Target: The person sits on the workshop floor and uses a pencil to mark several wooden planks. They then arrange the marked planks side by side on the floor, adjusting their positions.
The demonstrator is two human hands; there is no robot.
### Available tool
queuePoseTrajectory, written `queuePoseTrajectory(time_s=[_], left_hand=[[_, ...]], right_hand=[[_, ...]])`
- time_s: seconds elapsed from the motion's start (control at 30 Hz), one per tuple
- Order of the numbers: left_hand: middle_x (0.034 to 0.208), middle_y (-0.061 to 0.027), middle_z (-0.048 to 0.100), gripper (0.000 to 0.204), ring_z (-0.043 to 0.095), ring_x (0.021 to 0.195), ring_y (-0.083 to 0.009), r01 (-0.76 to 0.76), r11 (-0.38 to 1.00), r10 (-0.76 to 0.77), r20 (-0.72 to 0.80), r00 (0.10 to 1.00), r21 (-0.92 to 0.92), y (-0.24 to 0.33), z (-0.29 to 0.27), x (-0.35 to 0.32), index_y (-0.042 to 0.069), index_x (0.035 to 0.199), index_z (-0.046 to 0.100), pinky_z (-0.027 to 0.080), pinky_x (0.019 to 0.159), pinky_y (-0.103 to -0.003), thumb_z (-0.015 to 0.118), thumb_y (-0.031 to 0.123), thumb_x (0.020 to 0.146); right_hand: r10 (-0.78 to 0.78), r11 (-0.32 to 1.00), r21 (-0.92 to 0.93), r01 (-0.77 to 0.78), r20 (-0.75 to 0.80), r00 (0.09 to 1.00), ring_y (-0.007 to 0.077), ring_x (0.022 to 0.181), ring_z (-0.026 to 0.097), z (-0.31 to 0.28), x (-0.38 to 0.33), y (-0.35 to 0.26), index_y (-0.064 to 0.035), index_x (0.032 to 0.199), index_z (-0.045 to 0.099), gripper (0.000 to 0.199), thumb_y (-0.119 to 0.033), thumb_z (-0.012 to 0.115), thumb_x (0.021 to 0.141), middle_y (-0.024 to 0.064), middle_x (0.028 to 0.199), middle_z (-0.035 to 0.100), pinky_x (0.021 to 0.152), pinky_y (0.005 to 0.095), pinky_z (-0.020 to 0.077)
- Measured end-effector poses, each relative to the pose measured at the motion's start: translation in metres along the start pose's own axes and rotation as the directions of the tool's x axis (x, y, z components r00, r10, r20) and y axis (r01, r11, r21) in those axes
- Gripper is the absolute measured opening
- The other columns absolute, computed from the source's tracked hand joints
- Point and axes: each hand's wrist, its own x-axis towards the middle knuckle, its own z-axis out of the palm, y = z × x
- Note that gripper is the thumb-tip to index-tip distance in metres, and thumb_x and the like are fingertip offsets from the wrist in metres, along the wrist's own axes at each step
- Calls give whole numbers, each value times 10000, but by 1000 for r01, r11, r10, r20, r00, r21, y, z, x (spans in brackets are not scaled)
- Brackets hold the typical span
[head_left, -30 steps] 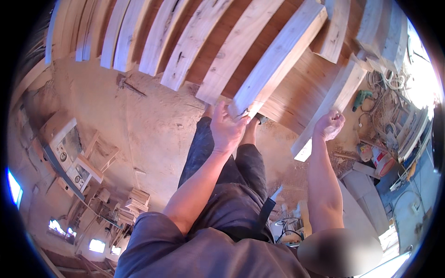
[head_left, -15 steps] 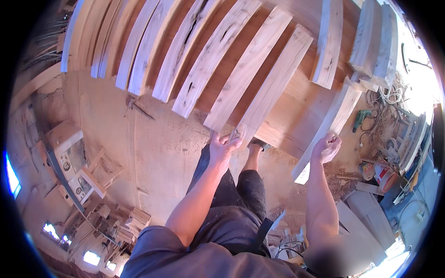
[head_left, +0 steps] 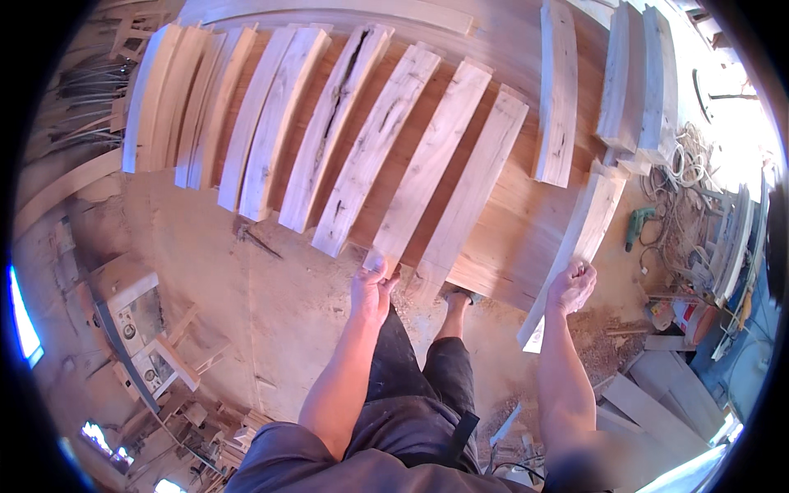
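Forward, left hand (head_left: 373,294) at plank (head_left: 431,164).

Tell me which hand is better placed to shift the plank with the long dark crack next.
Likely the left hand: it is at the near end of a plank in the same row as the cracked plank. The right hand is farther away, curled at the separate plank on the right.

Bare worktop (head_left: 509,246), one broad lane, between rightmost slanted plank (head_left: 472,193) and edge plank (head_left: 585,226); right grip (head_left: 573,287) at the latter. Far plank (head_left: 557,99), one, obstructing lane's upper end. Slim gaps between slanted planks. Left-end planks (head_left: 160,99), closely packed.
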Motion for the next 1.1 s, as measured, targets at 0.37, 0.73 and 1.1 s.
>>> queuePoseTrajectory(time_s=[0.37,0.73,1.1], left_hand=[[1173,-93,696,641,704,995,-281,-56,997,61,-98,993,48,-4,7,1,116,1465,486,557,910,-470,765,131,888],[1310,-59,644,722,626,1173,-222,151,984,-153,17,988,95,-32,4,-27,120,1477,460,458,1034,-437,836,174,863],[1440,-83,576,896,551,1302,-204,243,970,-242,28,970,-3,-53,28,-46,35,1584,310,366,1146,-410,815,61,844]], right_hand=[[3,1000,-26,-3,24,1000,376,1107,613,-2,0,-1,-34,1155,662,398,-312,477,937,183,1109,671,990,489,461],[18,1000,-15,-17,40,999,401,1145,609,-1,1,5,5,1217,640,460,-325,489,933,221,1195,663,995,511,465],[55,997,-56,-51,69,996,387,1147,604,0,2,6,-9,1233,637,463,-338,472,951,221,1172,658,993,509,461]])
